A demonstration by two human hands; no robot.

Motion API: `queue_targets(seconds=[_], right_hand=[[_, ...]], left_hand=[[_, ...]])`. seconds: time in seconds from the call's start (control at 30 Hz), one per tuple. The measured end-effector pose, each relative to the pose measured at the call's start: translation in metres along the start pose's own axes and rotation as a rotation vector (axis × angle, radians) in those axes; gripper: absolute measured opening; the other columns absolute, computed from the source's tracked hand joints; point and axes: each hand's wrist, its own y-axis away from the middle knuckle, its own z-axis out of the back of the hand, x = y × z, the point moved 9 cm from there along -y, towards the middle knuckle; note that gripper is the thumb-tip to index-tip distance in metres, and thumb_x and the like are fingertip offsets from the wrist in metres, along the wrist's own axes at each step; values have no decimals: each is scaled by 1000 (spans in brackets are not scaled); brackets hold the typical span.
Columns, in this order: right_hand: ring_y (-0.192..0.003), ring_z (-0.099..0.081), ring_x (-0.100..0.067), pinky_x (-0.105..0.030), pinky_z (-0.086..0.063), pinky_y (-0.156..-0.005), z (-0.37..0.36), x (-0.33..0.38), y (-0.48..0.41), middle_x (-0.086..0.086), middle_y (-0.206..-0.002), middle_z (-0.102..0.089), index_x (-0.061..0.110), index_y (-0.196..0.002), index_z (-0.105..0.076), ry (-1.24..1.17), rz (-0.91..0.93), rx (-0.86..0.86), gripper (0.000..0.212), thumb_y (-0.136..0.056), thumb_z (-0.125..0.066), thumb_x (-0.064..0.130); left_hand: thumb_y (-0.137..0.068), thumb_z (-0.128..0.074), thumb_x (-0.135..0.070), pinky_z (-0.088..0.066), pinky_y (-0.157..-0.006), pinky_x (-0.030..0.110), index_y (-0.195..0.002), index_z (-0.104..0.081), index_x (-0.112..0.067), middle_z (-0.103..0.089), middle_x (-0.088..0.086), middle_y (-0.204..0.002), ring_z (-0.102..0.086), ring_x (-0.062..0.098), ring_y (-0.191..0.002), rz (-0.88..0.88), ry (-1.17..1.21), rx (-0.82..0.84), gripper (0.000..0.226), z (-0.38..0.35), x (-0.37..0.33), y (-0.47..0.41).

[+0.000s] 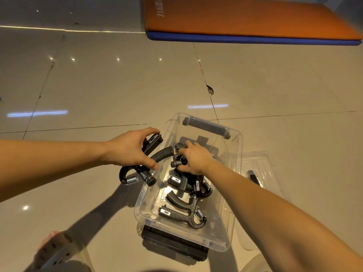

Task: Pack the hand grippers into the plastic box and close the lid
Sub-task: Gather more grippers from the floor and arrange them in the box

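Note:
A clear plastic box (233, 195) stands open on the tiled floor, with black latches at its near and far ends. Several black hand grippers with metal springs lie inside; one (182, 212) rests near the front end. My right hand (193, 159) reaches into the far half of the box and grips a black hand gripper (176, 163) there. My left hand (131, 149) holds another black hand gripper (141, 173) just outside the box's left wall, at rim height. The clear lid (261, 167) lies on the floor to the right of the box.
An orange mat with a blue edge (251, 22) lies on the floor at the back right. A foot in a grey perforated shoe (57, 250) stands at the lower left. Beige tiles with a chipped joint (209, 89) surround the box.

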Motion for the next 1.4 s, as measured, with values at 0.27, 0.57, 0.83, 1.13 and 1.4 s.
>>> queue_targets(seconds=[0.27,0.57,0.83,1.13,1.4], right_hand=[[-95,-63,-27,-36,-48,-73,20,-20,27,-5,-106,-65,18,-113,-59,-59,-168,-62,44,-93,-56,57],[-89,-65,-23,-35,-55,-76,-6,-14,74,-1,-94,-69,22,-104,-64,-415,-380,-37,33,-89,-60,52],[-85,-64,-22,-34,-51,-72,-29,-9,96,-3,-91,-68,18,-103,-67,-565,-401,-37,31,-92,-61,46],[-94,-61,-19,-32,-46,-81,-24,-4,105,3,-100,-64,21,-118,-60,-723,-393,-134,27,-96,-64,37],[-94,-60,-19,-31,-47,-78,-29,-5,105,1,-100,-62,16,-125,-61,-894,-423,-104,32,-96,-67,29]], left_hand=[[-69,-90,-39,-45,-67,13,-154,-27,-32,-51,-8,-114,-58,5,-84,-22,11,-3,106,2,-8,-2],[-67,-91,-40,-49,-78,22,-154,-28,-33,-55,-4,-120,-57,6,-82,-77,-2,-13,107,7,-25,-1],[-69,-91,-35,-49,-76,19,-154,-28,-32,-56,-3,-118,-59,4,-83,-124,7,-3,106,3,-40,0],[-70,-90,-34,-52,-87,28,-156,-26,-29,-50,-6,-119,-58,13,-91,-132,-4,9,107,2,-49,2],[-71,-90,-34,-47,-76,20,-156,-25,-30,-49,-7,-118,-56,6,-79,-133,-14,12,107,2,-48,2]])
